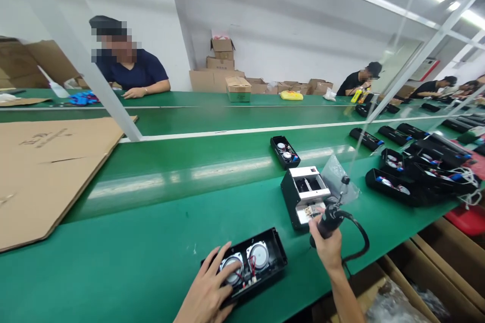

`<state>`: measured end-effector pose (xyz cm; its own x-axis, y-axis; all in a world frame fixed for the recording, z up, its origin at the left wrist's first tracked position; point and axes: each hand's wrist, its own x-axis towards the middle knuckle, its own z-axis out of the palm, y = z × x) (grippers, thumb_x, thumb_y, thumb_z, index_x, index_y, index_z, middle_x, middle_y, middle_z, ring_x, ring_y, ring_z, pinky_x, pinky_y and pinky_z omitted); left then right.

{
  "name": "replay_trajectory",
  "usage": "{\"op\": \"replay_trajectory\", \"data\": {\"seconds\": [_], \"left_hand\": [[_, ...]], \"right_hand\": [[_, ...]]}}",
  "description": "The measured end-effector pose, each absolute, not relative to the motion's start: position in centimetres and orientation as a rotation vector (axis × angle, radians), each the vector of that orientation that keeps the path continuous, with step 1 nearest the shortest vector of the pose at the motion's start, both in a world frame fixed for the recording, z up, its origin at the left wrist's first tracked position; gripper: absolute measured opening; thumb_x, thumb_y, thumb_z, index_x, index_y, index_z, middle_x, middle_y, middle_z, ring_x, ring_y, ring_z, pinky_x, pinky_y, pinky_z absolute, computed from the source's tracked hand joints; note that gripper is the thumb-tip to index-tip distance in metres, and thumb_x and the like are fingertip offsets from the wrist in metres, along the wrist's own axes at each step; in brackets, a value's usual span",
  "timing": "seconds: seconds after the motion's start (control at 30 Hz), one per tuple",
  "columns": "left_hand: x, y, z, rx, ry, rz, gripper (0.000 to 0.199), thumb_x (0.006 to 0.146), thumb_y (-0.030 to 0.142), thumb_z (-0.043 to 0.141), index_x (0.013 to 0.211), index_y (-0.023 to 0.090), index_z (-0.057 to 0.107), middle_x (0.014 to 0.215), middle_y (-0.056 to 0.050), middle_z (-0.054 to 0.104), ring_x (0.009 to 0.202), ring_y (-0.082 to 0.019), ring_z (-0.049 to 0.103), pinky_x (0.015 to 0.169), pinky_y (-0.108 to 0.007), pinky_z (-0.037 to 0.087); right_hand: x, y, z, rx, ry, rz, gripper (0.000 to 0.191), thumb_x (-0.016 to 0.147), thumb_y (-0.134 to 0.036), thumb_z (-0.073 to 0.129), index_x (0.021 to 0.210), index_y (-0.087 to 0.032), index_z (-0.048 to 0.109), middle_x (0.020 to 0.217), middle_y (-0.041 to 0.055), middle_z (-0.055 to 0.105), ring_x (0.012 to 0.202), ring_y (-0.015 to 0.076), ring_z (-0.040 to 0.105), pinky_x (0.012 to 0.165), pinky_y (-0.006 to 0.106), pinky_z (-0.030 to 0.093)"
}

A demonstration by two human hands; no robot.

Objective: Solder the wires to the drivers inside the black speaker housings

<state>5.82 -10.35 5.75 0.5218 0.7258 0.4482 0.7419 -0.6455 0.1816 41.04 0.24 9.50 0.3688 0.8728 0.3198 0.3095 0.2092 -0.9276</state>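
A black open housing (278, 257) with two round silver speakers (259, 256) and red wires lies on the green bench near its front edge. My left hand (212, 282) rests over its left end, fingers spread across the left speaker and the rim. To the right, my right hand (328, 242) is wrapped round a black electric screwdriver (329, 219), which hangs on a cable. Its fingertips are beside the metal tray of a black-and-white device (307, 186). A clear plastic bag (338, 176) lies behind the screwdriver.
Another black housing (285, 152) lies behind the device. Several black housings (394, 184) are piled at the right. Flat cardboard (56, 161) covers the left. A white frame post (109, 96) rises at the left. Open boxes (435, 267) stand below the bench at the right. People sit across the bench.
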Motion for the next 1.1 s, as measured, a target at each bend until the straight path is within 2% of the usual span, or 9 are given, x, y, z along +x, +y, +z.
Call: {"op": "replay_trajectory", "data": {"seconds": [0.1, 0.2, 0.27, 0.4, 0.5, 0.63, 0.77, 0.87, 1.1], "left_hand": [[5.8, -10.2, 5.4, -2.679, -1.274, -0.835, 0.035, 0.074, 0.053, 0.094, 0.07, 0.03, 0.069, 0.135, 0.008, 0.075, 0.166, -0.029, 0.022, 0.139, -0.041, 0.007], [6.0, -9.7, 5.1, -2.665, -1.22, -0.793, 0.024, 0.075, 0.04, 0.091, 0.072, 0.03, 0.07, 0.134, 0.007, 0.075, 0.166, -0.029, 0.021, 0.139, -0.043, 0.008], [6.5, -9.2, 5.2, -2.66, -1.232, -0.766, 0.023, 0.075, 0.038, 0.092, 0.074, 0.031, 0.07, 0.133, 0.008, 0.075, 0.164, -0.03, 0.026, 0.138, -0.044, 0.009], [7.8, -8.2, 5.0, -2.662, -1.338, -0.816, 0.033, 0.075, 0.052, 0.095, 0.072, 0.03, 0.071, 0.129, 0.007, 0.076, 0.154, -0.033, 0.043, 0.134, -0.045, 0.02], [8.4, -7.8, 4.5, -2.687, -1.4, -0.803, 0.032, 0.076, 0.053, 0.095, 0.072, 0.029, 0.073, 0.129, 0.005, 0.077, 0.153, -0.034, 0.046, 0.131, -0.048, 0.027], [8.5, -7.8, 4.4, -2.682, -1.44, -0.788, 0.03, 0.074, 0.047, 0.097, 0.072, 0.029, 0.073, 0.13, 0.007, 0.077, 0.153, -0.036, 0.045, 0.131, -0.051, 0.025], [8.4, -8.0, 5.0, -2.756, -1.451, -0.641, 0.019, 0.078, 0.04, 0.094, 0.082, 0.03, 0.078, 0.135, 0.007, 0.076, 0.153, -0.038, 0.047, 0.129, -0.055, 0.03], [8.4, -8.0, 5.1, -2.778, -1.482, -0.623, 0.021, 0.078, 0.043, 0.094, 0.083, 0.03, 0.079, 0.135, 0.006, 0.076, 0.152, -0.04, 0.049, 0.127, -0.058, 0.034], [8.3, -8.0, 4.6, -2.808, -1.495, -0.656, 0.023, 0.08, 0.047, 0.094, 0.086, 0.029, 0.081, 0.137, 0.003, 0.076, 0.155, -0.04, 0.045, 0.131, -0.057, 0.03]], "right_hand": [[41.5, 0.4, 10.5, -1.217, -1.119, 0.622, 0.035, 0.089, -0.047, 0.08, 0.102, -0.021, 0.061, 0.056, -0.0087, 0.054, 0.043, 0.0153, 0.05, 0.049, 0.032, 0.049], [42.7, 1.7, 12.9, -1.098, -0.995, 0.554, 0.035, 0.094, -0.047, 0.077, 0.097, -0.025, 0.051, 0.056, -0.0118, 0.047, 0.043, 0.0128, 0.047, 0.048, 0.029, 0.044], [43.1, 2.8, 14.4, -1.042, -0.941, 0.498, 0.039, 0.091, -0.05, 0.079, 0.097, -0.026, 0.048, 0.06, -0.0115, 0.047, 0.046, 0.0124, 0.048, 0.05, 0.029, 0.044], [42.6, 5.0, 15.6, -1.058, -0.953, 0.504, 0.042, 0.084, -0.05, 0.085, 0.094, -0.024, 0.053, 0.059, -0.0091, 0.053, 0.047, 0.0137, 0.053, 0.051, 0.03, 0.048], [42.0, 5.4, 14.9, -1.146, -1.047, 0.613, 0.038, 0.081, -0.048, 0.088, 0.085, -0.022, 0.06, 0.054, -0.0065, 0.057, 0.045, 0.0139, 0.052, 0.047, 0.029, 0.047], [41.4, 3.5, 13.8, -1.217, -1.208, 0.806, 0.036, 0.075, -0.043, 0.093, 0.075, -0.02, 0.065, 0.05, -0.0051, 0.056, 0.041, 0.0139, 0.049, 0.04, 0.028, 0.043], [40.9, 1.4, 14.6, -1.173, -1.215, 0.815, 0.037, 0.085, -0.043, 0.085, 0.104, -0.018, 0.068, 0.052, -0.0086, 0.055, 0.042, 0.0145, 0.05, 0.045, 0.029, 0.046], [41.0, 2.1, 15.9, -1.138, -1.104, 0.631, 0.047, 0.089, -0.043, 0.082, 0.124, -0.021, 0.059, 0.058, -0.0102, 0.059, 0.048, 0.0151, 0.055, 0.057, 0.031, 0.052], [41.6, 5.6, 15.8, -1.166, -1.016, 0.536, 0.043, 0.082, -0.046, 0.087, 0.101, -0.022, 0.057, 0.055, -0.0084, 0.059, 0.047, 0.0143, 0.052, 0.053, 0.03, 0.047]]}}
